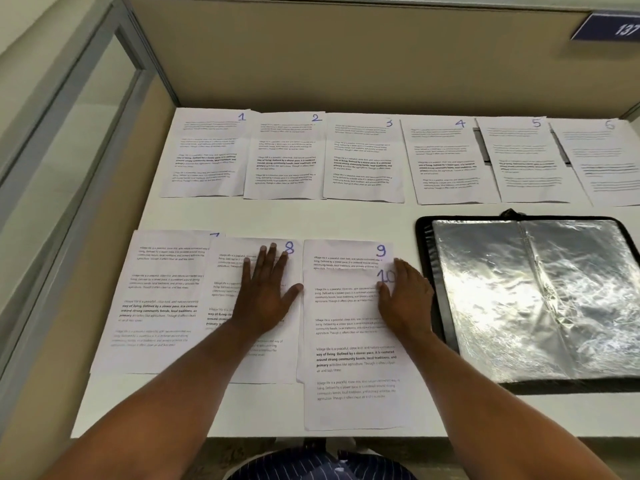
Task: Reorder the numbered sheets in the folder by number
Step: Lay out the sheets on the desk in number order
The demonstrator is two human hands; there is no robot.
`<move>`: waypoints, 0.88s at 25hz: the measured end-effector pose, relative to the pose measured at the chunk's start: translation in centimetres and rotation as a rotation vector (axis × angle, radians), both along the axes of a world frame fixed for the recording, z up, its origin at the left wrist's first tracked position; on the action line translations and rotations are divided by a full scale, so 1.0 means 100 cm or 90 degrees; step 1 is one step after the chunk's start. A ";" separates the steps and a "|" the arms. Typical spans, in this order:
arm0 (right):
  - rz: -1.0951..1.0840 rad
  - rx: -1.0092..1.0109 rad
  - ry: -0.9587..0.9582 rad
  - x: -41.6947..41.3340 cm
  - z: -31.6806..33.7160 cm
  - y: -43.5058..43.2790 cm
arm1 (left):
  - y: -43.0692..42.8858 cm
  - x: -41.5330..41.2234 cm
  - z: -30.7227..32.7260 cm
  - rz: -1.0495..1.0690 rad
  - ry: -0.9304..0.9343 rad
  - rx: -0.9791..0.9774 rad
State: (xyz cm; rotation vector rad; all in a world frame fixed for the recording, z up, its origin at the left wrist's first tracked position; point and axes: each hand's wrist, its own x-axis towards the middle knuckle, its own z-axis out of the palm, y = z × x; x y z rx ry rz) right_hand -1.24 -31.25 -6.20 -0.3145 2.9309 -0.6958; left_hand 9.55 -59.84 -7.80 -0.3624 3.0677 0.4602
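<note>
White paper sheet numbered 10 (349,358) is floppy; your left hand (266,292) and right hand (407,299) rest open, gripping nothing, so pinch a corner.

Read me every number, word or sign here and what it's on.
"1": handwritten, sheet 1
"2": sheet 2
"3": sheet 3
"4": sheet 4
"5": sheet 5
"6": sheet 6
"7", only its top showing: sheet 7
"8": sheet 8
"9": sheet 9
"10": sheet 10
"137": blue sign, cut by frame edge
"Village life is a peaceful, close-knit, and nature-connected way of living": print, sheet 10; farther sheets' print blurred.
</note>
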 end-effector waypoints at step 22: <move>0.268 0.206 -0.049 0.032 -0.006 0.063 | 0.031 -0.010 0.010 -0.089 -0.148 0.035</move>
